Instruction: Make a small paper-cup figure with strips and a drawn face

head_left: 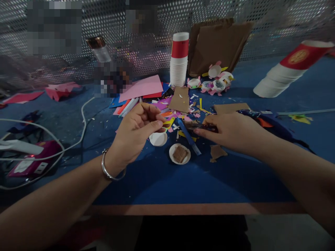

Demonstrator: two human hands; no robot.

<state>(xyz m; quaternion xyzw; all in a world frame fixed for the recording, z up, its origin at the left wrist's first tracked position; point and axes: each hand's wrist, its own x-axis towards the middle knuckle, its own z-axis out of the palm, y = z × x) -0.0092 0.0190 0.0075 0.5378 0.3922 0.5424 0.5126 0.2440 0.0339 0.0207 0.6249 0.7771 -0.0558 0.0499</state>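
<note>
My left hand, with a silver bangle at its wrist, is closed in a pinch on a small yellow paper strip. My right hand is wrapped round dark scissors, which point left toward the strip. Below the left fingertips lies a white paper cup base. Nearer the front, another round white cup base has a piece of brown cardboard in it. A blue marker-like stick lies between the hands. Right of it rests a torn cardboard scrap.
Paper scraps surround a cardboard strip. Behind stand stacked paper cups, with small paper-cup figures beside them. More cups lean at right. Coloured paper sheets lie at left. A white cable crosses near a purple power strip.
</note>
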